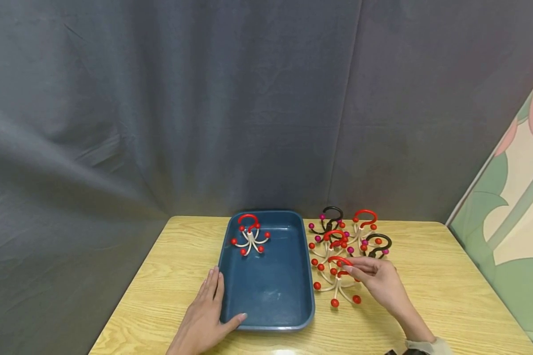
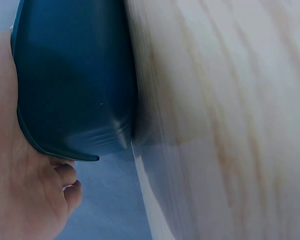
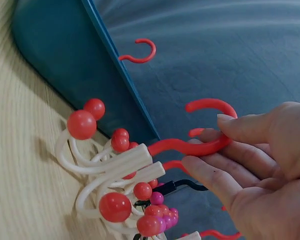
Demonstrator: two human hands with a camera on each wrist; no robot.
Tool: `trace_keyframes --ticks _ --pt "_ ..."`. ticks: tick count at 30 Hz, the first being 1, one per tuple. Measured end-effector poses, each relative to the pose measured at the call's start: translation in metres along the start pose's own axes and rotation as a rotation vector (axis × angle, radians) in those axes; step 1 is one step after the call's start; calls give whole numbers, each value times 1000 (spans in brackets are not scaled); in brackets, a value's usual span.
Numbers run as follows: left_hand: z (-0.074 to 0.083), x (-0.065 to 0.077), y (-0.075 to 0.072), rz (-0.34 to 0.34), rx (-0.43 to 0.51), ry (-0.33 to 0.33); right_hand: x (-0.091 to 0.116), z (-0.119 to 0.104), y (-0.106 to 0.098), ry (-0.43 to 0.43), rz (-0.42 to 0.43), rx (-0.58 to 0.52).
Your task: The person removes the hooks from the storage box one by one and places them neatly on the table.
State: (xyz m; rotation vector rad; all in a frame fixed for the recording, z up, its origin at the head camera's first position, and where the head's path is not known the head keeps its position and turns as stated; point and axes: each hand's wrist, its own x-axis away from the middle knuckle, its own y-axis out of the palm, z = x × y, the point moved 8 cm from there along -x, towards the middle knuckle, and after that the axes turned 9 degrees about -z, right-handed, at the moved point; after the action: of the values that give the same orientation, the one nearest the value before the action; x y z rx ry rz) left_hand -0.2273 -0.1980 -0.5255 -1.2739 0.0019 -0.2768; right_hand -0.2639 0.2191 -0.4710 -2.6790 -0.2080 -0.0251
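Observation:
My right hand (image 1: 379, 282) pinches the red hook of a white hanger (image 3: 122, 162) between thumb and fingers. This hanger has several curved arms tipped with red balls, which hang at or close over the tabletop just right of a dark blue tray (image 1: 266, 296). My left hand (image 1: 200, 315) rests along the tray's left rim, fingers straight, thumb over the near left corner. At the far left inside the tray sits a similar hanger (image 1: 250, 238) with a red hook. Other hangers stand close behind my right hand.
Right of the tray are two more red-hooked white hangers, one at the back (image 1: 361, 230), and two black hangers with magenta balls, one by its curved hook (image 1: 382, 236). They crowd together, arms overlapping. A grey curtain (image 1: 266, 108) hangs behind the wooden table (image 1: 160, 276).

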Motion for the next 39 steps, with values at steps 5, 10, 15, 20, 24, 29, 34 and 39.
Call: trace_keyframes --ticks 5,10,15,20,24,29,34,39 --pt "-1 -1 1 -5 2 -8 -2 -2 -2 -26 -14 55" --pt "-2 -1 1 -9 7 -15 -3 -5 -5 -62 -13 73" --pt "-2 -2 2 -13 7 -15 -3 -6 -4 -84 -17 78" --pt "-2 -2 2 -17 12 -15 -5 -8 -4 -101 -26 69" --pt "-2 -2 2 -17 15 -13 -5 -10 -3 -111 -38 67" --pt "-1 -1 1 -16 13 -7 -6 -22 -5 -153 -41 56" --pt "0 -1 0 -9 12 3 -9 -49 -11 -211 -5 78" --pt "1 0 -1 -4 8 6 -15 -81 -6 -255 19 74"
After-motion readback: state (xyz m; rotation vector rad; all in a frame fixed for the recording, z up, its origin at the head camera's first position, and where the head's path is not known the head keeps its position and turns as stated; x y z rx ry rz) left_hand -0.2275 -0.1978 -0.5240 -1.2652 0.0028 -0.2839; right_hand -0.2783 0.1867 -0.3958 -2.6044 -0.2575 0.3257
